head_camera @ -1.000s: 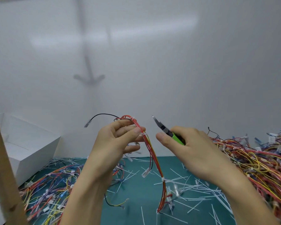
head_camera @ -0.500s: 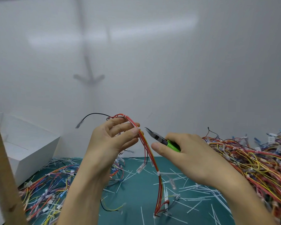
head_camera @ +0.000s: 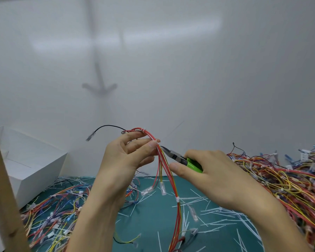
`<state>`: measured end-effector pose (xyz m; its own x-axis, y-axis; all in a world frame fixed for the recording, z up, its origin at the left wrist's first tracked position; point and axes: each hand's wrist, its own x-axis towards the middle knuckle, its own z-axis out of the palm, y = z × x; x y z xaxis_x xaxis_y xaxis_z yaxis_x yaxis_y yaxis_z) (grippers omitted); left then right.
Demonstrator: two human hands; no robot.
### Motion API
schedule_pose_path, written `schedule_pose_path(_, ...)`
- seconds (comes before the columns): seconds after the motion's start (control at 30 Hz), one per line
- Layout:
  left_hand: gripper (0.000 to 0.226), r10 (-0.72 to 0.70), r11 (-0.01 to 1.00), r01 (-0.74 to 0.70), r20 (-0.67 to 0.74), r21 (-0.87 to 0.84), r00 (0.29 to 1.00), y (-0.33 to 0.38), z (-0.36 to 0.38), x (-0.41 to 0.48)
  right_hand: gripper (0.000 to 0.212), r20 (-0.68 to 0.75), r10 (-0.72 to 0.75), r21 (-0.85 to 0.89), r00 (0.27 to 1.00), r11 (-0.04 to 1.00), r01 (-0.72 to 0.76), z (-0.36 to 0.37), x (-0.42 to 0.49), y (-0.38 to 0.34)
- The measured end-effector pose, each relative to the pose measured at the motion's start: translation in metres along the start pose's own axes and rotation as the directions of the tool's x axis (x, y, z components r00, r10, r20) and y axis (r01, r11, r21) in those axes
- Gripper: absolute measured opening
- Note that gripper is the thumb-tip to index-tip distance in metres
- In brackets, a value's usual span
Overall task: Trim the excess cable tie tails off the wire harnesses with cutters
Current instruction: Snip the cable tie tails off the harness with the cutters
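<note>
Currently at the cut: left hand (head_camera: 127,160) pinches harness (head_camera: 178,206) at a tie (head_camera: 155,142); right hand (head_camera: 213,171) grips cutters (head_camera: 173,155), tip just beside the left fingertips. Blade gap unclear. Next, as judged: seat blades flush on the faint tail (head_camera: 172,130), clear of the harness.

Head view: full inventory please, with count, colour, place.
harness: one, red and yellow wires, white ties, held up at centre, hanging toward the mat
cutters: one, green handles, dark jaws, tips at the harness
left pile: many harnesses, multicoloured, mat's left
right pile: many harnesses, multicoloured, right side
tie tails: many, white, scattered on the mat
mat: one, teal, tabletop
box: one, white, far left
post: one, tan, left edge
left hand: pinches the harness near its top
right hand: grips the cutters
</note>
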<state>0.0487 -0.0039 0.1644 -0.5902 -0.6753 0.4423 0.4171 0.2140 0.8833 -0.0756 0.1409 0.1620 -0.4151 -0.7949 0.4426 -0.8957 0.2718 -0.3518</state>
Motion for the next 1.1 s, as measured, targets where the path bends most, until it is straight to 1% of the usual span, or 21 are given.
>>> schedule_pose_path(0.17, 0.052, 0.008, 1.0, -0.008, 0.008, 0.022, 1.0, 0.0006, 0.0004, -0.0013, 0.065, -0.032, 0.026, -0.016, 0.999, 1.0, -0.026, -0.0012, -0.0005, 0.0016)
schedule_pose_path(0.4, 0.05, 0.043, 0.997, -0.043, 0.009, 0.066, 0.999, 0.0, 0.003, -0.0014, 0.069, -0.057, 0.021, -0.023, 0.998, 0.999, -0.023, -0.0003, -0.0001, -0.0002)
schedule_pose_path(0.5, 0.049, 0.062, 0.994, -0.063, 0.012, 0.087, 0.998, 0.0002, 0.0038, -0.0021, 0.075, -0.065, 0.01, -0.016, 0.998, 1.0, -0.012, 0.0, -0.0004, -0.0005)
schedule_pose_path(0.63, 0.048, 0.084, 0.991, -0.084, 0.001, 0.105, 0.996, 0.0004, 0.0049, -0.0023, 0.09, -0.061, 0.0, -0.002, 0.998, 1.0, 0.0, 0.0002, -0.0003, 0.0)
schedule_pose_path(0.77, 0.05, 0.075, 0.989, -0.076, 0.015, 0.124, 0.997, 0.0022, 0.0057, -0.0039, 0.094, -0.048, -0.009, 0.004, 0.999, 1.0, 0.009, -0.0002, 0.0003, -0.0007)
schedule_pose_path(0.93, 0.047, 0.074, 0.981, -0.08, 0.04, 0.175, 0.996, 0.0053, 0.0066, -0.0054, 0.093, -0.031, 0.005, 0.051, 1.0, 0.999, -0.004, -0.0006, -0.0003, -0.0014)
schedule_pose_path(1.1, 0.048, 0.068, 0.984, -0.074, 0.047, 0.164, 0.997, 0.0088, 0.0069, -0.0063, 0.079, 0.045, 0.033, 0.204, 0.998, 0.978, -0.042, -0.0023, -0.0005, -0.0011)
